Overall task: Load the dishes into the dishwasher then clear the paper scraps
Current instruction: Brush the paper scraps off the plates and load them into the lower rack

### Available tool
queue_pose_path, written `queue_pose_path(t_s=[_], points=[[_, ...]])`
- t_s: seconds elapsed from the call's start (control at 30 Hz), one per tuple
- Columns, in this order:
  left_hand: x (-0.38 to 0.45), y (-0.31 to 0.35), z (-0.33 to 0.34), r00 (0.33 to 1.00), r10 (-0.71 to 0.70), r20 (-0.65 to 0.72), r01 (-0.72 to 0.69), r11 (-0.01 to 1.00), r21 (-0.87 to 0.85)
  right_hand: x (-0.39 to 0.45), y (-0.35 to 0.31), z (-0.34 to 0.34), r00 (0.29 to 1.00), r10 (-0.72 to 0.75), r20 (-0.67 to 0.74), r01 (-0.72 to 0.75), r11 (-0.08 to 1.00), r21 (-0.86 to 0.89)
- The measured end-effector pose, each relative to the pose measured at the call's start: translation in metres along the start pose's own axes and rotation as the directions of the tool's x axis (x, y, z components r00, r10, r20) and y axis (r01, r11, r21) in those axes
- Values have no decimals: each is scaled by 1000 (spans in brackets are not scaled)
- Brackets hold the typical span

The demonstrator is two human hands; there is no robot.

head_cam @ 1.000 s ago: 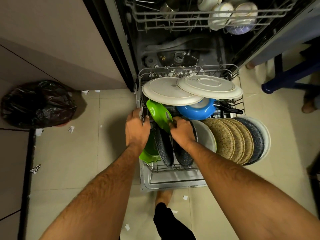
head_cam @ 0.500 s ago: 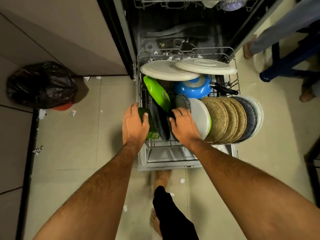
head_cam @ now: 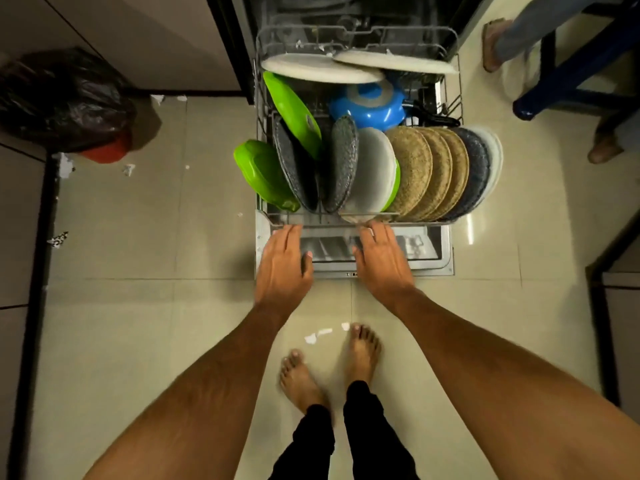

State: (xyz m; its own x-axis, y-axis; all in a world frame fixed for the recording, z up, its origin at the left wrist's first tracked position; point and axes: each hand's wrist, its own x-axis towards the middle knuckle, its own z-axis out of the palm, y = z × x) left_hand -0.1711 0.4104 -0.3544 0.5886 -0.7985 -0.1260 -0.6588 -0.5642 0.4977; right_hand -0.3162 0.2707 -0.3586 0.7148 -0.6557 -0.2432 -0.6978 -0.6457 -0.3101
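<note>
The dishwasher's lower rack (head_cam: 459,98) is pulled out over the open door (head_cam: 440,258), holding upright plates (head_cam: 412,171), green dishes (head_cam: 263,171) and a blue pan (head_cam: 370,105). The left hand (head_cam: 282,263) and the right hand (head_cam: 381,258) hover with fingers extended, empty, at the rack's front edge. Paper scraps (head_cam: 318,336) lie on the floor near the feet.

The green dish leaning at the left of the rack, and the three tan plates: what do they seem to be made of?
Green dish: probably plastic, given its bright uniform colour and smooth soft sheen. Tan plates: likely glazed ceramic or melamine, speckled and matte; the picture cannot settle which.
</note>
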Motion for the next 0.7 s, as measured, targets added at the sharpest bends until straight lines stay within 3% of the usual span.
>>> queue_pose_path(t_s=[0.23, 0.43, 0.57, 0.7], points=[[6, 25, 61, 978, 195, 74, -205, 964, 167, 1, 61, 20, 996, 85, -37, -86, 996, -15], [42, 42, 90, 921, 390, 10, -380, 892, 245, 35, 80, 27, 982, -60, -179, 54, 998, -37], [58, 50, 102, 926, 378, 20, -372, 901, 225, 56, 92, 37, 949, -147, -280, 122, 987, -105], [72, 52, 111, 938, 344, -30, -330, 919, 217, 71, 98, 41, 916, -131, -380, 129, 991, -32]])
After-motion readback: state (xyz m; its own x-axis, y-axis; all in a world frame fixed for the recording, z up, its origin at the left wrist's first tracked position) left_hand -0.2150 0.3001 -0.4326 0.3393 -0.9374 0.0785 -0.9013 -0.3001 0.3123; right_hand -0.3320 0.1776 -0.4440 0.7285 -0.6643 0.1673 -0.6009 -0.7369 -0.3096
